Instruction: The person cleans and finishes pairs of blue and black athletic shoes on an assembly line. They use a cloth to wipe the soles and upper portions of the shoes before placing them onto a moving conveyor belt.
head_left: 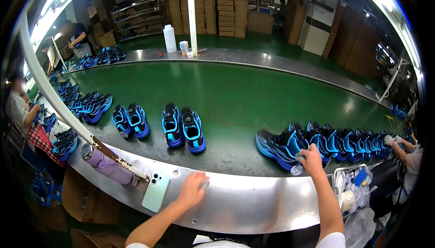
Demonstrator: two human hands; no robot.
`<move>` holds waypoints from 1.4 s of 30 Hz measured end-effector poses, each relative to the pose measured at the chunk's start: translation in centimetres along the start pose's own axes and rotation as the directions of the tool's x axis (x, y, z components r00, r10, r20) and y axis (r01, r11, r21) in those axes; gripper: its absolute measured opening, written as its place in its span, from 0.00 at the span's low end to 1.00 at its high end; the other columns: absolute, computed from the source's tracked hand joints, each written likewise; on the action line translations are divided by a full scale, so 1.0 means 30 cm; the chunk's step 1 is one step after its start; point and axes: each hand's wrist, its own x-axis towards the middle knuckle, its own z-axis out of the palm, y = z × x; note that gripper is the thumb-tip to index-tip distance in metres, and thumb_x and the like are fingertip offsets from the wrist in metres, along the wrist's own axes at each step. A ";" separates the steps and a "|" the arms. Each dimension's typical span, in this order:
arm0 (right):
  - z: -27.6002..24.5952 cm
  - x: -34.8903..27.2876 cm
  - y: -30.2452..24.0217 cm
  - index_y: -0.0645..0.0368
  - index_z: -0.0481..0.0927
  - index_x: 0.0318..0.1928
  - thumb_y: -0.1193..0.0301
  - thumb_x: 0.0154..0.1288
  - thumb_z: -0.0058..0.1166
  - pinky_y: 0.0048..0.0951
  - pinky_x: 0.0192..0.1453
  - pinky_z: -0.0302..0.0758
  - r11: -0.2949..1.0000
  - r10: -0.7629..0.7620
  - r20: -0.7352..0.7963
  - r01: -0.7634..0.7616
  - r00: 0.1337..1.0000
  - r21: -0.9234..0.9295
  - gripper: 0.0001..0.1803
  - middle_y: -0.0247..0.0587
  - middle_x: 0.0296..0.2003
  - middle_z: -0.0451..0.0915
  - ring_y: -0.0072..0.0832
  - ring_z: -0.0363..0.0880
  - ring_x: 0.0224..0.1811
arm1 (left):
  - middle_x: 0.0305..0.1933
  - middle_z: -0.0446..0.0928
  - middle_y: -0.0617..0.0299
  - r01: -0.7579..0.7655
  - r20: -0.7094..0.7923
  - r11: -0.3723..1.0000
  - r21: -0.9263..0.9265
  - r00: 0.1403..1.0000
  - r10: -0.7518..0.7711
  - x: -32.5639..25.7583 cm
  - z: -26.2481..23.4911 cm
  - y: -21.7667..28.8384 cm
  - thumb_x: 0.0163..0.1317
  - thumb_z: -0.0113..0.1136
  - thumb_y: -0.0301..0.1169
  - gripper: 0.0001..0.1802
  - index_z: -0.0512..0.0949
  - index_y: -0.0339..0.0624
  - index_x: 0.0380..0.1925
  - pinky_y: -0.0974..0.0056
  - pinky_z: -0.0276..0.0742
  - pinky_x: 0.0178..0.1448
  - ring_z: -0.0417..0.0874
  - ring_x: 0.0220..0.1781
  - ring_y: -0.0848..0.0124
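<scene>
My right hand (312, 159) is closed at the heel of a black and blue sneaker (275, 147), the nearest one at the left end of a long row. A clear, roundish plastic piece (297, 170) shows just under its fingertips. Whether the fingers grip the sneaker or that piece is unclear. Over the metal edge, my left hand (194, 189) has its fingers curled together, slightly blurred. Something small and translucent (206, 183) shows at its fingertips; I cannot make out what. Two sneaker pairs, one pair (183, 128) and another pair (130, 121), stand on the green belt to the left.
A pale green phone (156, 192) and a purple bottle (106, 165) lie by a slanted post (120, 159). At right, a tray (339, 189) holds clear plastic. A co-worker's gloved hands (393, 140) are at the row's far end. More sneakers (93, 105) line the left.
</scene>
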 end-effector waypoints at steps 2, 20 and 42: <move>-0.015 -0.022 0.097 0.44 0.87 0.31 0.59 0.32 0.74 0.45 0.49 0.69 0.985 -0.053 -0.030 0.048 0.998 -0.169 0.19 0.48 0.44 0.71 0.49 0.70 0.48 | 0.48 0.79 0.52 0.110 0.093 0.990 -0.090 0.990 -0.101 -0.119 0.017 0.026 0.48 0.53 0.21 0.20 0.80 0.44 0.44 0.58 0.74 0.57 0.78 0.53 0.54; -0.071 -0.449 -0.700 0.51 0.84 0.35 0.49 0.53 0.61 0.35 0.35 0.73 0.845 -0.535 0.321 0.490 0.782 0.215 0.20 0.40 0.20 0.75 0.37 0.79 0.30 | 0.65 0.59 0.36 0.303 -0.077 0.908 -0.290 0.938 -0.338 -0.186 0.168 0.238 0.49 0.73 0.46 0.46 0.63 0.38 0.64 0.49 0.63 0.67 0.64 0.66 0.45; -0.142 -0.464 -0.608 0.51 0.81 0.44 0.81 0.42 0.58 0.40 0.57 0.71 0.822 -0.404 0.153 0.284 0.902 0.494 0.24 0.41 0.47 0.75 0.43 0.70 0.50 | 0.54 0.74 0.55 -0.153 0.262 0.982 0.110 0.958 0.120 -0.082 -0.012 0.315 0.52 0.54 0.21 0.21 0.79 0.57 0.44 0.58 0.78 0.49 0.74 0.48 0.56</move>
